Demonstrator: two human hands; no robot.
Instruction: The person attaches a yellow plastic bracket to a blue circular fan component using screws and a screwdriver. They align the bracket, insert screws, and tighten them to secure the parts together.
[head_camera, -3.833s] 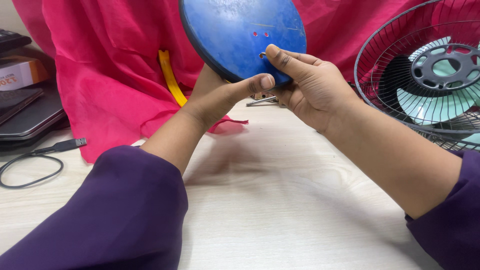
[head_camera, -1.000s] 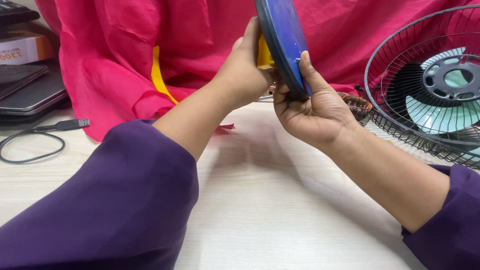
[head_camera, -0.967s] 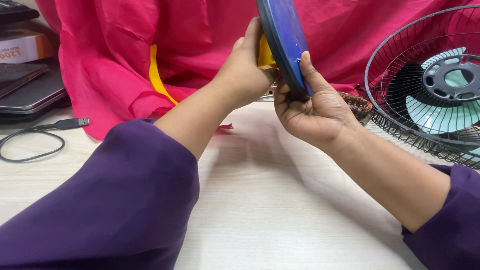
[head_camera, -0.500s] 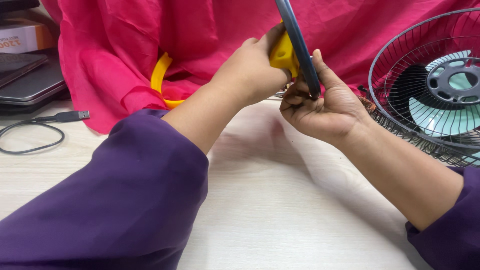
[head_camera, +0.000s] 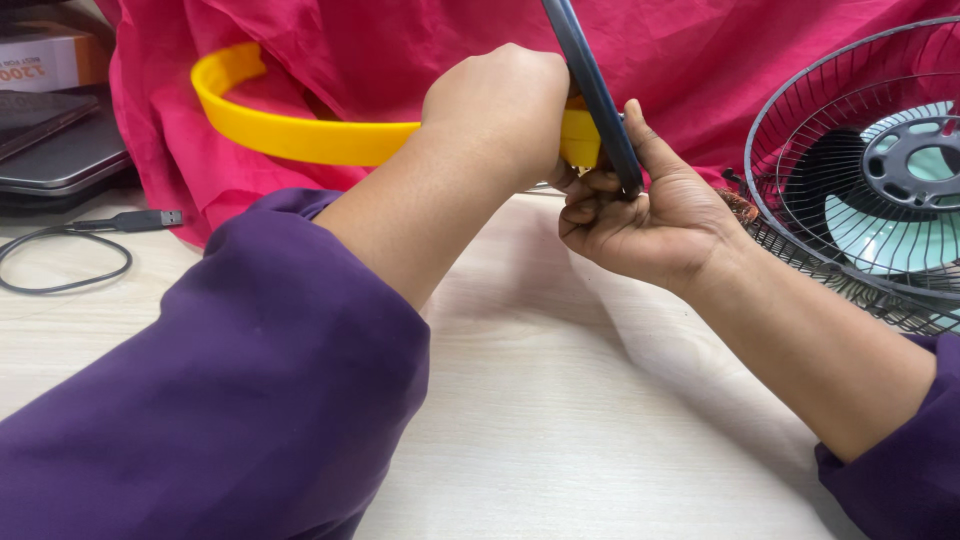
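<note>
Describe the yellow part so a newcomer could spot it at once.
Start at the pink cloth draped behind the table. In front of it a curved yellow band arcs rightward into the left hand. It is the only yellow thing, unlike the dark blue disc beside it.

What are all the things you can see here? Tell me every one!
blue disc: one, dark blue, seen edge-on, held up between both hands
yellow band: one, curved plastic, from the disc out to the left
cloth: one, pink-red, draped behind
fan cage: one, dark wire with pale teal blades, right
cable: one, black, left on the table
laptop: one, dark, far left
box: one, orange and white, top left
table: one, pale wood
left hand: purple sleeve, grips the yellow band
right hand: holds the disc's lower edge
</note>
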